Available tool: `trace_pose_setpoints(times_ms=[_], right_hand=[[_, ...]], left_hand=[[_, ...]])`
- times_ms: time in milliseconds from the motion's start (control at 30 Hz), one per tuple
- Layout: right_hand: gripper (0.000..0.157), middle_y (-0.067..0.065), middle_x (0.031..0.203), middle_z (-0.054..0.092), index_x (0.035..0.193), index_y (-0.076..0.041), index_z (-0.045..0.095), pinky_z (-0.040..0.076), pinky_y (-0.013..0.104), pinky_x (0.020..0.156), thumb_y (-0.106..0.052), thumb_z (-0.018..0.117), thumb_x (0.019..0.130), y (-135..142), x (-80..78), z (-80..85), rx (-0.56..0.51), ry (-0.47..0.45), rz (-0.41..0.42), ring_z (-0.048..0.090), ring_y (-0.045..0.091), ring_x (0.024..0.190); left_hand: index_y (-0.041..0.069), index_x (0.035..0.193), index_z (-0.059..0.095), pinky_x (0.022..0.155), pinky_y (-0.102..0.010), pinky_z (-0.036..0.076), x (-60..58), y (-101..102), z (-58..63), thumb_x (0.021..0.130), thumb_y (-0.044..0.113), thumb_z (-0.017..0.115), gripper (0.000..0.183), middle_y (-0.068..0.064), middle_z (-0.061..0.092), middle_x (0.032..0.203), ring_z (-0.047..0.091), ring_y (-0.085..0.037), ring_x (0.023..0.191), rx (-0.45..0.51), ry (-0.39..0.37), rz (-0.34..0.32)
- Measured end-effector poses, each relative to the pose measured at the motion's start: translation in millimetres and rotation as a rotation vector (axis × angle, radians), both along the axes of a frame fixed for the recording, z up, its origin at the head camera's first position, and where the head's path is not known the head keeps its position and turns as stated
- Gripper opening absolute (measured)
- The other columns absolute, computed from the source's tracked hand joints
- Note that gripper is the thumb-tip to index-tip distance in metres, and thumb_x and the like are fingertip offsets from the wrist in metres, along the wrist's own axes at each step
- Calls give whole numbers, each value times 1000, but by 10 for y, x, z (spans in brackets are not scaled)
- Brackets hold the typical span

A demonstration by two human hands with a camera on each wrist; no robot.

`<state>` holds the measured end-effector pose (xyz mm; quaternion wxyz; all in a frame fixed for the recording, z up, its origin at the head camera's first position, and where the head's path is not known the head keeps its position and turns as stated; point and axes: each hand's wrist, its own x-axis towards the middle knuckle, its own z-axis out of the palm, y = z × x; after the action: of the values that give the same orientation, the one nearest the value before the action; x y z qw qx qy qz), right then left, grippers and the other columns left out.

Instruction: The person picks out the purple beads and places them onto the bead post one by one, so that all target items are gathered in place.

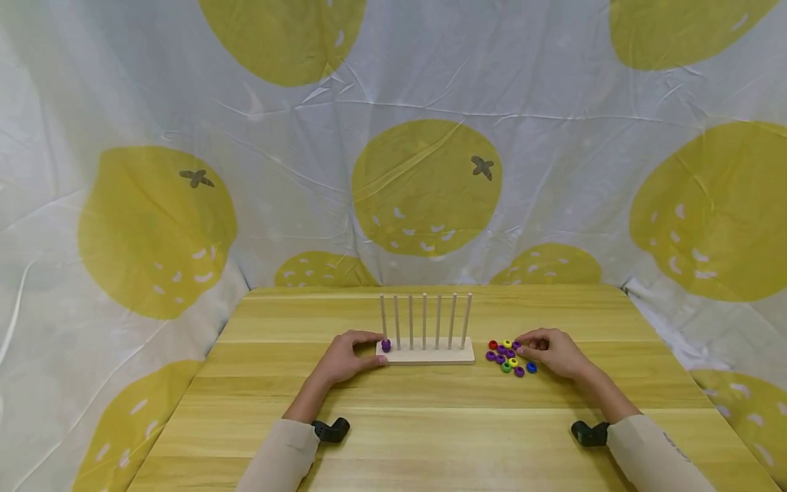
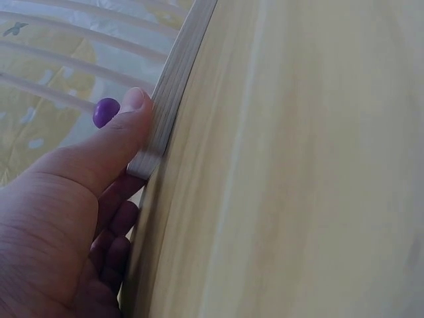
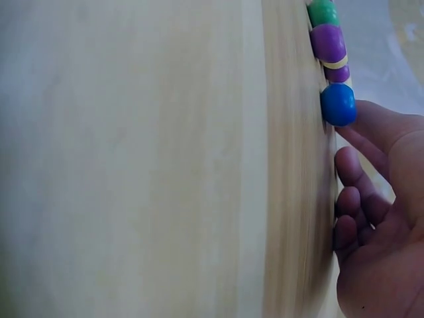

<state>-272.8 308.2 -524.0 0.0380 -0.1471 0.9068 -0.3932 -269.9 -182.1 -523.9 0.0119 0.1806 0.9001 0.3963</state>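
Note:
A pale wooden peg stand (image 1: 424,354) with several upright pegs stands mid-table. My left hand (image 1: 346,357) grips the left end of its base, thumb on the near edge. In the left wrist view, the thumb (image 2: 134,99) lies against the base's edge (image 2: 175,86). Purple (image 1: 386,346) shows low on the leftmost peg; whether it is one bead or two is unclear. To the right of the stand, my right hand (image 1: 555,352) pinches a purple bead (image 1: 516,345) at the edge of a loose group. The right wrist view hides those fingertips behind a blue bead (image 3: 338,105).
Loose beads lie right of the stand, among them a red bead (image 1: 493,345), a green bead (image 1: 506,367) and several purple and yellow ones. The wooden table (image 1: 455,437) ends at a lemon-print cloth (image 1: 424,266) behind it.

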Motion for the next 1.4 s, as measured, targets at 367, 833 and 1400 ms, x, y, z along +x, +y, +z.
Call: trace_pose_setpoints(times_ms=[367, 833, 1400], right_hand=[[25, 2, 84, 66, 114, -8, 78, 41, 23, 60, -26, 74, 97, -15, 29, 48, -5, -4, -16, 50, 10, 70], [21, 2, 92, 70, 111, -12, 79, 45, 23, 63, -28, 73, 98, -56, 78, 162, 4, 47, -52, 53, 12, 74], [19, -1, 85, 64, 109, -18, 79, 42, 26, 63, -33, 72, 98, -201, 56, 515, -21, 154, -13, 52, 15, 76]], left_hand=[[28, 130, 73, 116, -51, 44, -16, -2, -8, 83, 49, 85, 53, 3, 69, 135, 58, -28, 135, 2, 2, -4], [29, 130, 72, 115, -52, 45, -11, -3, -2, 83, 51, 84, 53, 3, 69, 136, 58, -28, 134, -5, 6, -5], [29, 129, 73, 116, -51, 44, -16, -5, -8, 82, 50, 85, 53, 2, 69, 135, 58, -28, 135, 3, 1, -6]])
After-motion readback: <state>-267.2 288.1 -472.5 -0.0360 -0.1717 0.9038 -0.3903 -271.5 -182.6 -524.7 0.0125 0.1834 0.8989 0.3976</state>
